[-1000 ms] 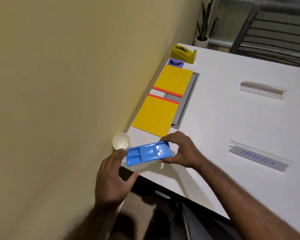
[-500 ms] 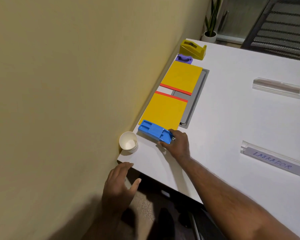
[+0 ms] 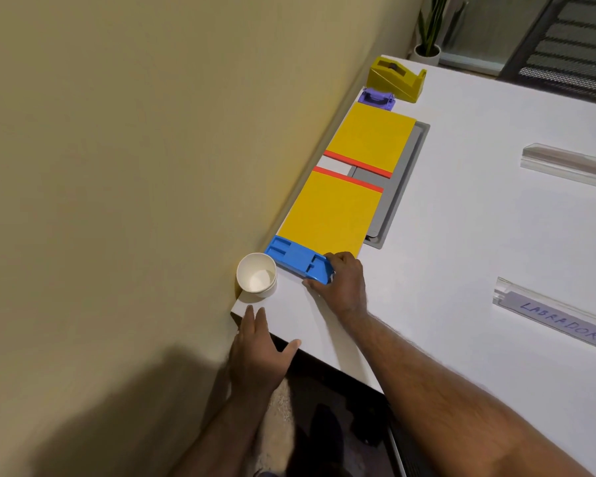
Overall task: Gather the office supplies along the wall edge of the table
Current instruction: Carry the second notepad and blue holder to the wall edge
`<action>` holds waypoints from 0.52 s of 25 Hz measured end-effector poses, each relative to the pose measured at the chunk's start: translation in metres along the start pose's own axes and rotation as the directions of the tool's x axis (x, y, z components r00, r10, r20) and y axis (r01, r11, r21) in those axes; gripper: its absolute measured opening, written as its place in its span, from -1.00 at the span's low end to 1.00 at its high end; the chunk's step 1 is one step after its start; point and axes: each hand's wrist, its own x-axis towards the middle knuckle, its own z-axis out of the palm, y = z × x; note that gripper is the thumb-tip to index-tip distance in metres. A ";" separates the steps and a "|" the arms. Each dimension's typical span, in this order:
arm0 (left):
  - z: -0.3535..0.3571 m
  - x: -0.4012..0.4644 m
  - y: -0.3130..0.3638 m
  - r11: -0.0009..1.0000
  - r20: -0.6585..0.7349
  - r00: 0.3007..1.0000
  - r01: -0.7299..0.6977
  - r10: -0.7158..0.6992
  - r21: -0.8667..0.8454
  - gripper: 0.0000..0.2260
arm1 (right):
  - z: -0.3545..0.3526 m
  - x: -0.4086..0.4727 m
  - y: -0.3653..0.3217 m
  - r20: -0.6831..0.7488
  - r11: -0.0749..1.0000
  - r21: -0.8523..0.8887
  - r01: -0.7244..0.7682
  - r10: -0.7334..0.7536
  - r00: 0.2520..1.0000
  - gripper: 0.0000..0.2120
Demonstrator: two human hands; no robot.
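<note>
1. Fingers of the right hand (image 3: pixel 341 280) curled around one end of the blue tray (image 3: pixel 298 258), low in the middle of the frame.
2. The tray lay flat by the wall, between the white cup (image 3: pixel 257 274) and a yellow pad (image 3: pixel 331 215).
3. The left hand (image 3: pixel 258 352) was spread wide, holding nothing, at the table (image 3: pixel 461 270) corner.

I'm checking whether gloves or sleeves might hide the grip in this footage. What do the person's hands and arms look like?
Both are bare: the left hand and right hand wear no gloves, rings or watch, and both forearms are uncovered, with no sleeve in view.
</note>
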 end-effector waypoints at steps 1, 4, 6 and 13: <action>0.002 -0.001 0.001 1.000 -0.001 1.000 0.005 -0.005 0.012 -0.15 | 0.002 0.000 -0.001 -0.001 1.000 0.000 -0.009 0.009 1.000 -0.33; 0.007 -0.006 0.000 1.000 -0.030 0.999 -0.015 0.014 -0.014 -0.13 | 0.003 -0.001 -0.003 0.007 1.000 -0.006 -0.013 0.013 1.000 -0.33; 0.010 -0.007 -0.002 0.998 -0.059 0.998 -0.037 0.034 -0.045 -0.13 | 0.001 0.000 -0.005 0.033 1.000 -0.010 -0.009 0.010 0.999 -0.29; 0.005 -0.003 -0.005 0.999 0.046 0.998 -0.047 0.046 0.019 -0.09 | -0.015 -0.016 -0.023 -0.041 0.970 0.151 0.192 -0.188 0.981 -0.05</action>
